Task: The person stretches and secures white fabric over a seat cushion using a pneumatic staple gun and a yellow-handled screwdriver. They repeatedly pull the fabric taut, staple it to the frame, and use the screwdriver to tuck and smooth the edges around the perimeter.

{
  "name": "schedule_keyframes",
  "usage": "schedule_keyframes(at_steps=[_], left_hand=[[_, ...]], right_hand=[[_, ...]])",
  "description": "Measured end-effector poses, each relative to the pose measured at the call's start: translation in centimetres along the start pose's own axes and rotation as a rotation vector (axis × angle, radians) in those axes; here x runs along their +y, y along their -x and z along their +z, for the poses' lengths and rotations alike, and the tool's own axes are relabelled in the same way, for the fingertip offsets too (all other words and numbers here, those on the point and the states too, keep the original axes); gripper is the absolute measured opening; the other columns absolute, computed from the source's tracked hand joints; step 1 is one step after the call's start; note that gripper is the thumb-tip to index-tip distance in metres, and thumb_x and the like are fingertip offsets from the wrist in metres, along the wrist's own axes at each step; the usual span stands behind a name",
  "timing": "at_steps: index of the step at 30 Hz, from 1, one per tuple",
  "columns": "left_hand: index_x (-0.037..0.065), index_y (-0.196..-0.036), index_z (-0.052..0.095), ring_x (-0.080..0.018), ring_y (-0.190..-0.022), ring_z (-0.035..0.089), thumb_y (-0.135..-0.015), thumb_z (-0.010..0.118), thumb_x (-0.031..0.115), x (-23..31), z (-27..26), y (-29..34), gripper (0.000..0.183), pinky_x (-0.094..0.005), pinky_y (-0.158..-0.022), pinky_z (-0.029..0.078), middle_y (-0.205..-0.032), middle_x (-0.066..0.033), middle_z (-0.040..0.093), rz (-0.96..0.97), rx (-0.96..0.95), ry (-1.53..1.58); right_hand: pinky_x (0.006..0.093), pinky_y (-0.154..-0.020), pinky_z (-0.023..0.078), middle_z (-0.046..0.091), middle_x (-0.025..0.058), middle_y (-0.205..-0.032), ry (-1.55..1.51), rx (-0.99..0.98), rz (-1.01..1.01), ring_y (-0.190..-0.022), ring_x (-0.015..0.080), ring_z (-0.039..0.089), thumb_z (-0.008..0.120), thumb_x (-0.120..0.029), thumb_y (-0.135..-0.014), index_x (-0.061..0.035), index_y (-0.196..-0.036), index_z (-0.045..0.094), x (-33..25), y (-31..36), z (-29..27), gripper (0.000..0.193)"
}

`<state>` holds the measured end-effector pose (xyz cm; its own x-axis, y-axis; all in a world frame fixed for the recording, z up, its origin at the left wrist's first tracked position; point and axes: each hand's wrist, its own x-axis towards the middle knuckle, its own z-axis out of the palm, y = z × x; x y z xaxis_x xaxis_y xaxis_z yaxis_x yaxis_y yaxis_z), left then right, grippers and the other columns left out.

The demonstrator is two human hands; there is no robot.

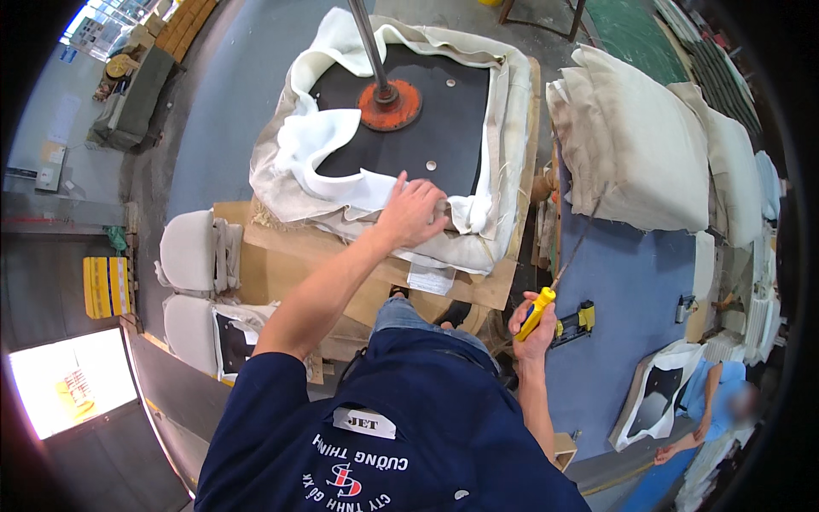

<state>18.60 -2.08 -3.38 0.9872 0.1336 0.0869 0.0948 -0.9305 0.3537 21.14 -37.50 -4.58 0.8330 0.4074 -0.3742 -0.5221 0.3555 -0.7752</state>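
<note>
An upholstered seat cushion [401,64] lies underside up on a brown board. Its black base [452,128] shows, ringed by white padding [341,188] and beige fabric [273,162]. An orange-red round press foot [390,109] on a metal rod stands on the base. My left hand [414,215] rests on the near padded edge with its fingers apart; what lies under the fingertips is hidden. On the right, my right hand [536,331] is wrapped around the yellow handle of a long-shafted screwdriver [537,312], whose tip points up and away, clear of the cushion.
A yellow-and-black staple gun [576,322] lies on the blue table [627,290] at right. Folded beige fabric [636,136] is piled behind it. Finished-looking cushions [188,252] stand at left. A co-worker in light blue [704,388] is at the far right by another cushion [657,397].
</note>
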Motion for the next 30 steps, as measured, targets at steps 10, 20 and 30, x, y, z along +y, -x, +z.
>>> schedule_keyframes(at_steps=[10,20,30], left_hand=[[0.014,-0.089,0.076,-0.0256,-0.09,0.059,-0.088,0.074,0.03,4.5,0.3,3.8,0.017,-0.0433,-0.079,0.04,-0.088,-0.0049,0.059,-0.121,0.205,0.106],[0.008,-0.063,0.057,-0.0329,-0.079,0.058,-0.098,0.058,0.03,-1.1,5.4,6.4,0.041,-0.0504,-0.075,0.039,-0.075,-0.0081,0.06,-0.543,0.576,-0.128],[0.009,-0.107,0.074,-0.0396,-0.106,0.064,-0.094,0.057,0.052,-2.8,-7.0,1.0,0.047,-0.0569,-0.094,0.042,-0.108,-0.0179,0.07,-0.666,-0.002,0.053]], right_hand=[[0.0262,-0.044,0.041,0.054,0.0009,-0.065,0.786,0.148,0.219,-0.046,0.0095,0.05,0.048,-0.037,-0.111,-0.005,-0.109,0.062,5.5,-0.5,-7.2,0.035],[0.0266,-0.048,0.046,0.055,0.0,-0.067,0.681,0.224,0.039,-0.051,0.0095,0.053,0.055,-0.026,-0.107,-0.0024,-0.117,0.063,3.9,2.3,-10.3,0.027],[0.0265,-0.062,0.059,0.05,0.0095,-0.11,0.906,-0.139,-0.458,-0.075,0.0155,0.067,0.057,0.0,-0.098,0.0034,-0.146,0.047,-2.7,-2.2,-4.3,0.048]])
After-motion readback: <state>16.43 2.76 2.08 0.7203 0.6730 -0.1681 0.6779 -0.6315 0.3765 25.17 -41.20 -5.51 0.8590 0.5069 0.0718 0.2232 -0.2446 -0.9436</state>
